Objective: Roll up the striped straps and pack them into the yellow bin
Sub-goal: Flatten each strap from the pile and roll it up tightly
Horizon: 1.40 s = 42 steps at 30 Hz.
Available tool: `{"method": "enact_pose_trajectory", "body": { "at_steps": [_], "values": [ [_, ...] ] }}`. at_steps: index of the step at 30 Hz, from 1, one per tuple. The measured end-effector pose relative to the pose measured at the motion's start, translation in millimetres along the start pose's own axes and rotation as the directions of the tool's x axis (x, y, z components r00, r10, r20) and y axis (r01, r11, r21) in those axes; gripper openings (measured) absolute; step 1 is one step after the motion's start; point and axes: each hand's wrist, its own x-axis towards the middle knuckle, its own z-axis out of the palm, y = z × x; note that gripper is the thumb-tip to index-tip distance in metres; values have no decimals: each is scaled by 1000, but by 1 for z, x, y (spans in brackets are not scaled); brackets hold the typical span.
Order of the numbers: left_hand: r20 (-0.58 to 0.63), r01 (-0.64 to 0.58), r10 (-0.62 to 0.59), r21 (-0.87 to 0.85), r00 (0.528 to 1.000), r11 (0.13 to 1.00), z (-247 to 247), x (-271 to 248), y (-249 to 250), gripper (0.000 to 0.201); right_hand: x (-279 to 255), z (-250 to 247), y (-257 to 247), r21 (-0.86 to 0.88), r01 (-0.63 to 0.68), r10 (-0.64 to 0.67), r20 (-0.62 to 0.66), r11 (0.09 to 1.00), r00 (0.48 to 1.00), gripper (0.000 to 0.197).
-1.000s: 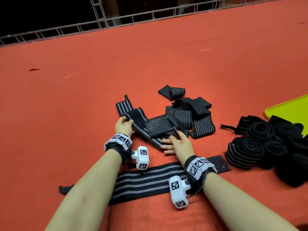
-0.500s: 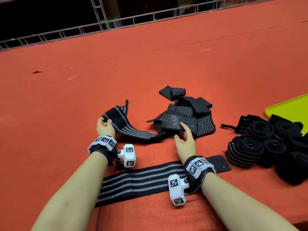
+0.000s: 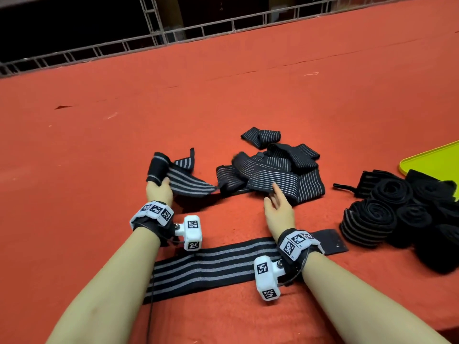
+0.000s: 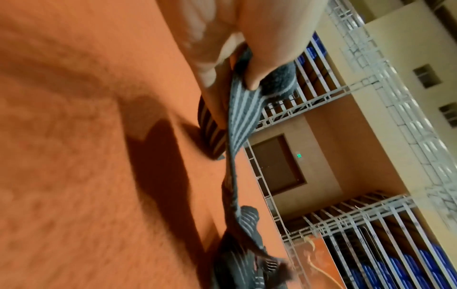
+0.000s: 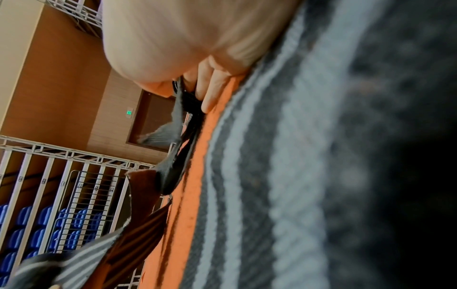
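Observation:
My left hand [image 3: 159,188] pinches one end of a black strap with grey stripes [image 3: 185,181], lifted off the red mat; the thumb and fingers clamp the striped strap [image 4: 241,119] in the left wrist view. Its far end trails toward a loose pile of straps [image 3: 273,173]. My right hand [image 3: 277,201] lies with straight fingers on the pile's near edge, and the fingers [image 5: 210,91] touch dark cloth. A long strap [image 3: 211,265] lies flat under both wrists. Only a corner of the yellow bin [image 3: 437,161] shows at the right edge.
Several rolled straps [image 3: 372,218] are heaped at the right, in front of the bin. The red mat [image 3: 223,95] stretches far ahead and left. A white metal railing [image 3: 173,38] runs along its far edge.
My left hand has drawn the strap leftward out of the pile and raised its end. The right hand has stayed on the pile's near edge.

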Motion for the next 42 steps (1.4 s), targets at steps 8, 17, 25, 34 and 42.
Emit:
{"method": "enact_pose_trajectory", "body": {
  "at_steps": [8,17,25,34,42],
  "values": [
    [80,-288,289,-25,954,957,-20,-37,52,32,3,3,5,-73,35,-34,14,997,999,37],
    [246,-298,259,138,934,944,-49,-57,44,30,4,28,-18,-175,-26,71,258,984,964,43],
    [382,-50,-90,340,920,939,-17,-68,10,66,13,71,-33,-541,299,11,495,786,869,52],
    [489,-277,-265,777,831,565,21,-67,-6,59,20,83,-10,-616,276,148,547,737,824,66],
    [522,-213,-292,705,802,677,14,-65,5,36,24,90,-4,-691,312,181,541,652,821,71]
  ]
}}
